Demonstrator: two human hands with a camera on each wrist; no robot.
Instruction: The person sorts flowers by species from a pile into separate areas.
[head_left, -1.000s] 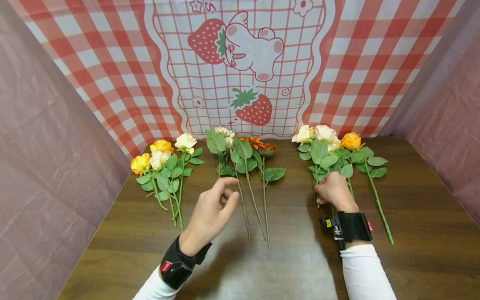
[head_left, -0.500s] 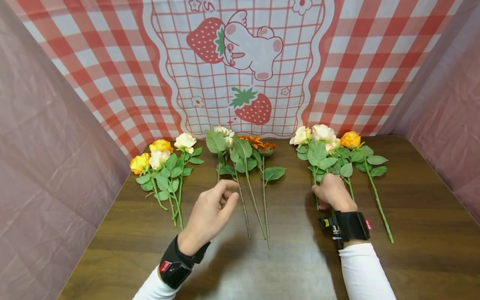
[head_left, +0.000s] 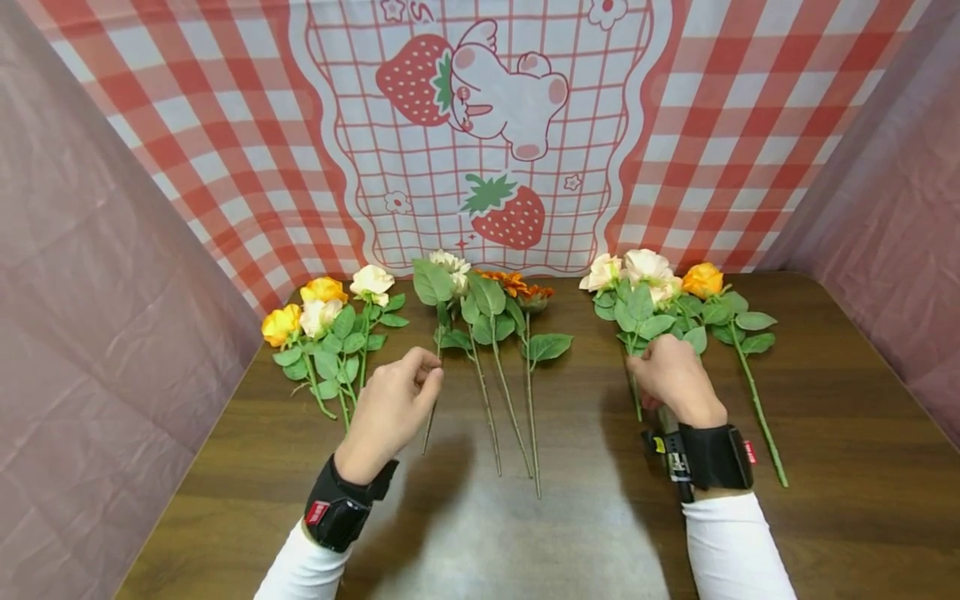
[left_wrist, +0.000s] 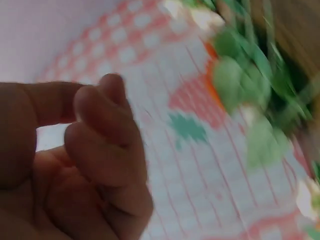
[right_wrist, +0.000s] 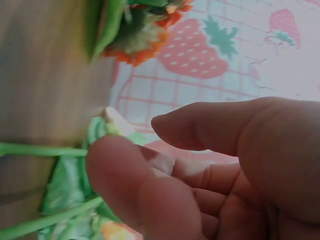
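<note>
On your table (head_left: 495,550), the left flowers (head_left: 343,323) lie at eleven o'clock, the middle flowers (head_left: 487,298) at twelve and the right flowers (head_left: 656,325) at one, with the cloth (head_left: 517,108) behind at twelve, your left hand (head_left: 390,408) between the left and middle flowers, and your right hand (head_left: 675,379) at the right flowers' stems (head_left: 634,392).

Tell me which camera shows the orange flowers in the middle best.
The head view: it shows the orange flowers with their leaves and stems. The left wrist view has only a blurred orange sliver behind leaves; the right wrist view is closer but catches them at the top edge, without full stems.
</note>
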